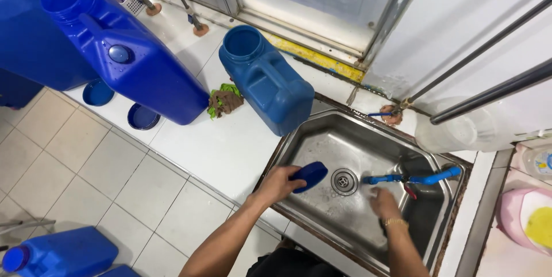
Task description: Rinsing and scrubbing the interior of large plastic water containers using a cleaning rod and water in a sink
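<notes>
Over the steel sink (322, 139), beside the open blue jug (267, 81) on the counter, the left hand (279, 182) has its fingers wrapped round a blue lid (310, 174), best kept low near the tap (411, 179), while the right hand's (384, 202) finger spread cannot be told.
</notes>
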